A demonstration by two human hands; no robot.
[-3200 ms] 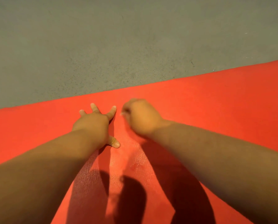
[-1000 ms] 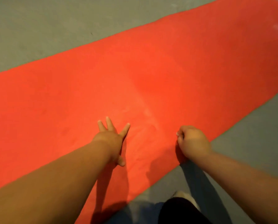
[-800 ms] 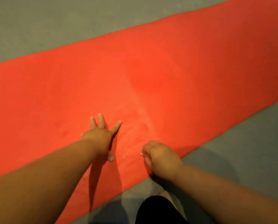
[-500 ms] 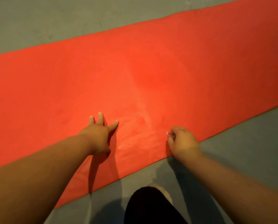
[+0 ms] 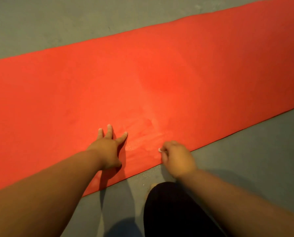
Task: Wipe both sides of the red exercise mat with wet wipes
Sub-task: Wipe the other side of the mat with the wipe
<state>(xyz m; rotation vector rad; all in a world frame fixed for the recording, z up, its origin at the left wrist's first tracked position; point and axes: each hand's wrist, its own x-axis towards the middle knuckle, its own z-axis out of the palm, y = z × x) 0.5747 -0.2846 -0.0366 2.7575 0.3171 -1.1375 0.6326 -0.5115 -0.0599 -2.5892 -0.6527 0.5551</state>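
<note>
Left hand: while I lean in, my left hand (image 5: 107,149) lies flat, fingers (image 5: 109,130) spread wide, pinning the red mat (image 5: 177,74) on the floor (image 5: 48,23).
Mat: soft, light, grippy I'd guess; lift by its near edge.
Right hand: my right hand (image 5: 177,158) is bunched around a wet wipe (image 5: 159,150), barely showing.

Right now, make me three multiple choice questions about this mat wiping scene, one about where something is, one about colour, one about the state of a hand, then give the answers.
1. Where is the right hand?
A. at the mat's near edge
B. at the mat's far edge
C. raised in the air

2. What colour is the floor around the mat?
A. white
B. grey
C. blue

3. How is the left hand held?
A. a fist
B. gripping a bottle
C. flat, fingers spread

Answers:
1. A, its knuckles sit where red meets the floor nearest the person.
2. B, dull grey shows on both sides of the mat.
3. C, the palm presses the mat with fingers apart.
</note>
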